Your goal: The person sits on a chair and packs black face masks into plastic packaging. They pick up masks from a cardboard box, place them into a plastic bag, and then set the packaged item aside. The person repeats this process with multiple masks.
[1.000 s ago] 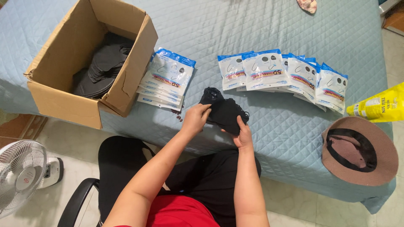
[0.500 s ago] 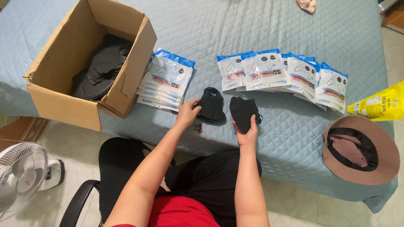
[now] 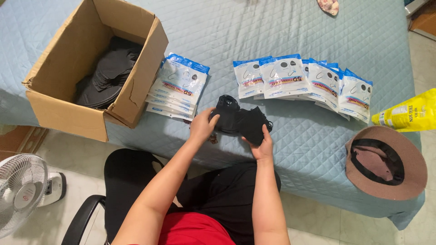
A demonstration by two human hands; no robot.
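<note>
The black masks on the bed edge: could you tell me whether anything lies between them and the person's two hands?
Nothing visible does. The left hand and the right hand both already touch the black masks, one on each side.

My left hand (image 3: 203,126) and right hand (image 3: 260,144) cover parts of the black masks (image 3: 238,120), so I cannot tell how many are in the bundle. The cardboard box (image 3: 68,109) wall hides much of the black pile (image 3: 106,75) inside. The fan (image 3: 20,193) and yellow packet (image 3: 404,113) are cut by the edges. A patterned item (image 3: 328,6) at the top is cropped, its kind unclear.
</note>
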